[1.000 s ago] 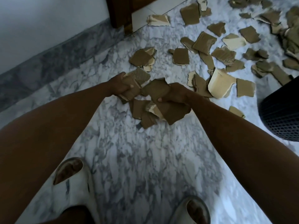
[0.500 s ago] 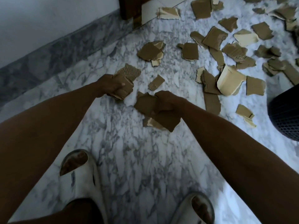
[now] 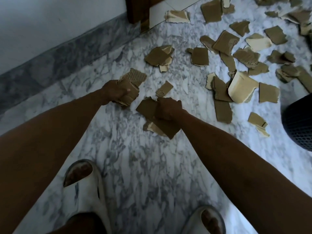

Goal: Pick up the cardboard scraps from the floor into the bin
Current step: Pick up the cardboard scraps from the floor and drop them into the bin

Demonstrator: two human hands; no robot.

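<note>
White marble floor with grey veining (image 3: 152,166), bordered on the left by a grey marble skirting (image 3: 67,49) below a pale wall. Torn brown corrugated cardboard scraps (image 3: 219,92) lie scattered across the upper right of the floor; edges are ragged, several pieces show a lighter cream face, some overlap. One small scrap (image 3: 164,88) lies just beyond the two hands. Left hand (image 3: 116,92): grip clenched round a bundle of scraps (image 3: 133,81), ribbed fluting exposed on the top piece. Right hand (image 3: 168,108): grip clenched round a stack of flat brown scraps (image 3: 146,107). Dark perforated plastic bin (image 3: 298,125) stands at the right edge, near the loose scraps. White slide sandals (image 3: 84,196) occupy the lower foreground.
</note>
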